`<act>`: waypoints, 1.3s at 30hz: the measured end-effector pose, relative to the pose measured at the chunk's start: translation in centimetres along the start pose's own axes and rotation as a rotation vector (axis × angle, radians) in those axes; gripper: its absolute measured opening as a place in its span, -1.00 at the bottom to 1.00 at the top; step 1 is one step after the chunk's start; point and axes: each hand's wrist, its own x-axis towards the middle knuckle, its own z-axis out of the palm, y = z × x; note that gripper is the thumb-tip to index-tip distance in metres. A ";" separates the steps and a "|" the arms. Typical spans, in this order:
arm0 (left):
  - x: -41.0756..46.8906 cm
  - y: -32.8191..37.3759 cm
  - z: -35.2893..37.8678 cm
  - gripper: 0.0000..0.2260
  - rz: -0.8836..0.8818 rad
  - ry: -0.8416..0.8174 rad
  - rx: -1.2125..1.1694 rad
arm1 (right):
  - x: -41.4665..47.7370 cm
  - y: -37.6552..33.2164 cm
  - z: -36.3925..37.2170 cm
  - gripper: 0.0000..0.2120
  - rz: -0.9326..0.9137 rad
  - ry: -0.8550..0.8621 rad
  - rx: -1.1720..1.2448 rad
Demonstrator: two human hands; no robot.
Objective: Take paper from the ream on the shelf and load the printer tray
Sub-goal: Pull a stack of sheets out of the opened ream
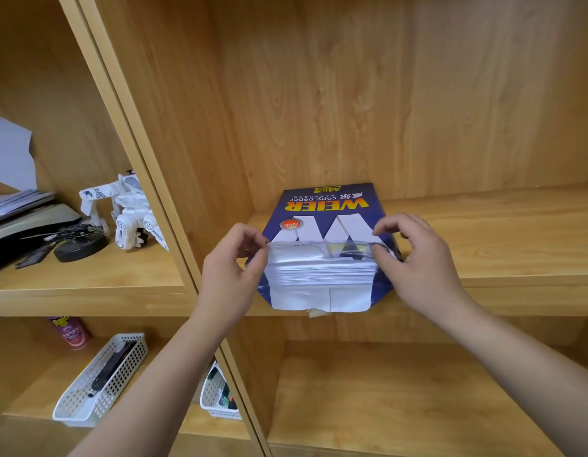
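A blue ream of copy paper (322, 209) lies flat on the wooden shelf (503, 245), its near end torn open. The white stack of sheets (319, 270) shows in the opening. My left hand (231, 268) pinches the left corner of the wrapper's top flap between thumb and fingers. At the flap's right corner, my right hand (418, 255) pinches the wrapper the same way. The opened wrapper's lower flap (319, 300) hangs over the shelf's front edge. No printer is in view.
A vertical shelf divider (154, 166) stands left of the ream. In the left compartment are a white toy robot (131, 216), a dark device (32, 225) and papers. Below sit white mesh baskets (101, 380) and a red spray can (71, 333).
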 end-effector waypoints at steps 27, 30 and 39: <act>-2.2 -1.0 0.4 -0.76 0.066 -0.183 0.233 | -2.0 0.2 -0.7 -0.79 -0.179 -0.197 -0.299; -0.7 -0.4 0.4 -0.68 0.065 -0.257 0.227 | -0.7 -0.3 -0.4 -0.86 -0.187 -0.305 -0.299; 1.6 -0.2 0.6 -0.76 0.075 -0.296 0.105 | 2.0 -0.8 -0.4 -0.81 -0.100 -0.494 -0.124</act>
